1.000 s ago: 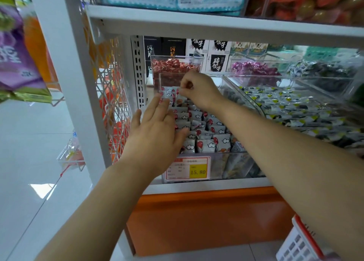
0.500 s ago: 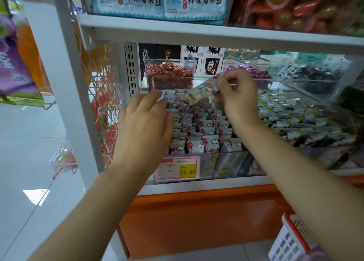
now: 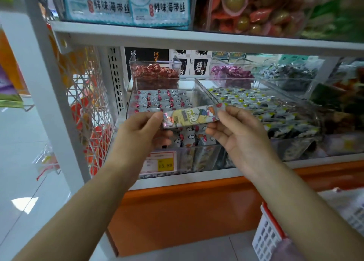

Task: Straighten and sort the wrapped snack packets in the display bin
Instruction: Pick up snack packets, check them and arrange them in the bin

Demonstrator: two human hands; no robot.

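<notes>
**We hold one long packet level above the clear bin**

We pinch a long, glossy snack packet [image 3: 192, 116] by its two crimped ends, our left hand [image 3: 140, 131] closed on the left end between thumb and fingers, our right hand [image 3: 239, 134] nipping the right end the same way. The packet is a slim foil-like bar, yellow and white with cartoon print, stretched almost level just above the front half of the display bin [image 3: 173, 87].

That bin is a clear, hard plastic trough with straight walls. Inside it stand small, pillow-shaped wrapped packets [image 3: 165, 100], silver-white with red dots and cloud shapes, set in tidy rows toward the back; those nearest the front wall lean unevenly. On the bin's front wall sits a price tag [image 3: 160, 163], white and yellow, reading 15.80.

Right of the bin, a second clear bin [image 3: 295, 140] holds flat packets in pale green, white and black, heaped loosely. Behind the bin, a smaller clear box [image 3: 155, 71] is filled with crinkled red-brown sweets. Left of the bin, a white wire mesh panel [image 3: 88, 107] closes off the shelf's end. Below and to the right of the bin stands a white basket [image 3: 269, 235] with a red rim.
</notes>
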